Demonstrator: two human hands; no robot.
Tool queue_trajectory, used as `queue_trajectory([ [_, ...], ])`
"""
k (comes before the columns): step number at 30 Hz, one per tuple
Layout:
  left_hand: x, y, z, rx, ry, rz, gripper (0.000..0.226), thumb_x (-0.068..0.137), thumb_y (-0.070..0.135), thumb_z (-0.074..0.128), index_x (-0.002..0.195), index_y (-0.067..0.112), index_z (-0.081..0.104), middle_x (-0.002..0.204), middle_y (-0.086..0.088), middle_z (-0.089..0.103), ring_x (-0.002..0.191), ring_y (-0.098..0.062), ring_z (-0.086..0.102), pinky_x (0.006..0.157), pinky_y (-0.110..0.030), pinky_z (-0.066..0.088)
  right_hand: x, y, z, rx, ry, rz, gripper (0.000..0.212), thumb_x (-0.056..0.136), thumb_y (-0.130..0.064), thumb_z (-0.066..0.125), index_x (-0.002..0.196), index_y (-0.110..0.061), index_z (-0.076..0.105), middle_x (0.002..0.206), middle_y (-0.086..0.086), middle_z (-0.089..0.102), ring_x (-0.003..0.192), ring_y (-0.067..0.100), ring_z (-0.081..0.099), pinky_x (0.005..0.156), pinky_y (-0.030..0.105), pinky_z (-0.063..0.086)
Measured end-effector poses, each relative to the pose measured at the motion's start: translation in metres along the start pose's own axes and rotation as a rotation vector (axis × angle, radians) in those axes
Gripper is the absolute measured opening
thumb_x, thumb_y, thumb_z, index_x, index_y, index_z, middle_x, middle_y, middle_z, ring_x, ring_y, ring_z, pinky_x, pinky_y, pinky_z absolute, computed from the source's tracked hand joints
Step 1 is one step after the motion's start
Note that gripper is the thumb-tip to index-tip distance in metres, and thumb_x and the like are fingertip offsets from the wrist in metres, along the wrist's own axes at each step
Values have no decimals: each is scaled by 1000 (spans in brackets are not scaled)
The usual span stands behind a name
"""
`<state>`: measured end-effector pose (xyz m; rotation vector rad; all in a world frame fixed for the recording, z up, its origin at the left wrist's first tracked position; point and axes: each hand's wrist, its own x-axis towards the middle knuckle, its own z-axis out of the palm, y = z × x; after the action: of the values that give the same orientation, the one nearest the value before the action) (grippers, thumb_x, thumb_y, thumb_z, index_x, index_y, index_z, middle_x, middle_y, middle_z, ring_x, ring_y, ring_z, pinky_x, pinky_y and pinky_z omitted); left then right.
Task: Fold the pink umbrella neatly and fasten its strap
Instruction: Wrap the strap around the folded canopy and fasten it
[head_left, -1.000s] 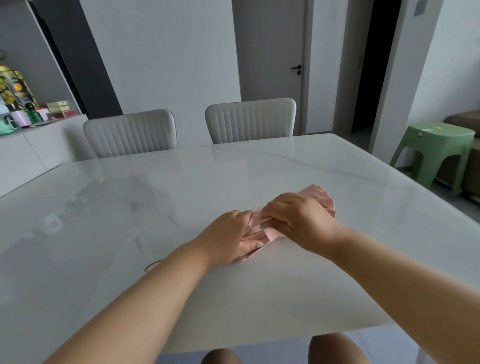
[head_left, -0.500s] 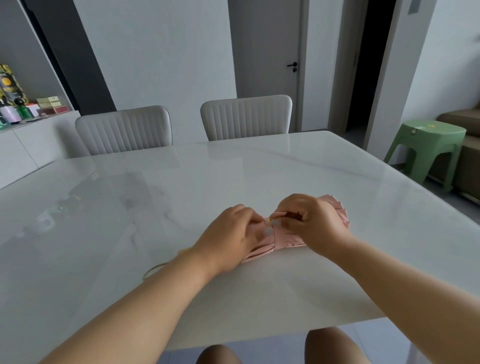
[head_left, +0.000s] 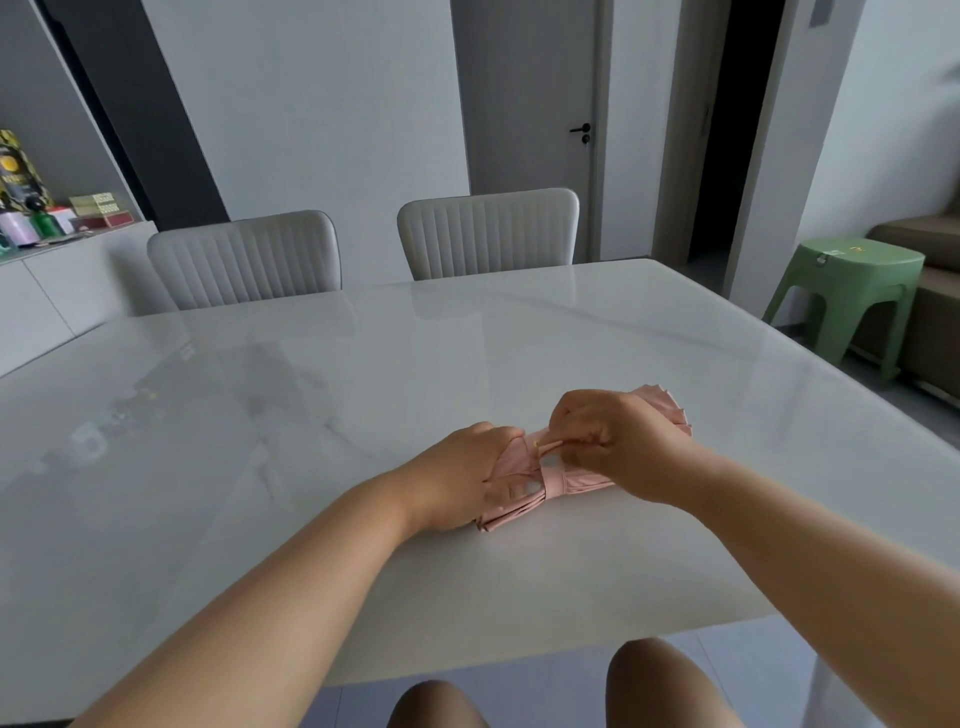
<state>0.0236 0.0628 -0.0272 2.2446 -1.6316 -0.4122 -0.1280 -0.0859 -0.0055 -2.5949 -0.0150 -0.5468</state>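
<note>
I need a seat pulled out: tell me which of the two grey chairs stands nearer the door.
The right-hand chair, as the camera sees it. Its back sits just below the door and its black handle; the other chair stands further left, before the white wall.

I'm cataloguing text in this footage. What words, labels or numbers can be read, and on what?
None can be read.
Yellow-and-black box: printed design, too blurred.
Stacked boxes: pattern, illegible.
Green stool: small marks, too small.
Pink umbrella: no text visible.
</note>
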Motion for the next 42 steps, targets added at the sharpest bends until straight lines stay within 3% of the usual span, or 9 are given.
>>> queue_trajectory([
  [4,-5,2,2,42,3,-15,41,90,51,57,120,23,55,110,1,54,104,-18,51,90,-39,46,6,-4,5,136,86,210,10,82,-11,72,85,-19,79,77,-14,68,77,-2,62,66,8,44],
  [8,-6,4,4,99,43,17,40,91,52,55,119,24,54,111,2,54,104,-17,49,91,-40,45,13,-7,5,152,73,328,0,77,-20,78,77,-19,77,77,-8,74,75,9,68,70,25,53],
  [16,-10,0,9,145,88,24,36,90,56,51,109,26,50,102,7,51,98,-16,47,82,-32,42,25,-15,1,-5,-39,384,17,74,-30,80,68,-22,66,64,-14,60,58,2,52,49,12,36],
  [20,-11,4,10,142,115,42,43,93,52,52,129,28,48,113,8,51,108,-16,46,87,-27,36,28,-16,-3,-36,-71,451,28,74,-35,79,61,-23,57,63,-11,56,62,8,50,56,23,39],
  [24,-13,6,10,166,141,34,56,94,52,52,142,25,41,131,5,50,122,-16,44,98,-26,35,33,-21,-5,-102,-110,520,30,77,-32,75,59,-21,55,58,-10,54,58,9,48,51,23,33],
  [30,-13,9,11,163,130,27,59,94,53,52,144,25,40,136,5,48,126,-15,42,103,-27,35,31,-16,-9,-92,-163,599,35,76,-44,75,61,-21,53,61,-10,57,65,9,48,58,24,27],
  [34,-17,8,8,169,134,11,59,94,53,52,144,25,40,138,6,47,128,-13,40,104,-26,34,43,-9,-8,-84,-267,586,36,72,-51,76,68,-23,53,65,-6,61,61,8,40,71,31,38],
  [38,-18,8,10,155,127,-16,53,90,57,55,133,28,48,125,8,54,117,-14,48,95,-28,40,45,-5,-8,-83,-326,579,41,72,-54,75,78,-20,52,62,-5,57,61,8,42,57,26,32],
  [42,-16,17,7,102,142,-119,48,73,61,71,107,33,51,78,13,66,74,-4,61,69,-27,47,41,10,-6,-85,-234,542,50,65,-64,74,72,-21,50,63,-3,56,65,13,43,60,29,33],
])
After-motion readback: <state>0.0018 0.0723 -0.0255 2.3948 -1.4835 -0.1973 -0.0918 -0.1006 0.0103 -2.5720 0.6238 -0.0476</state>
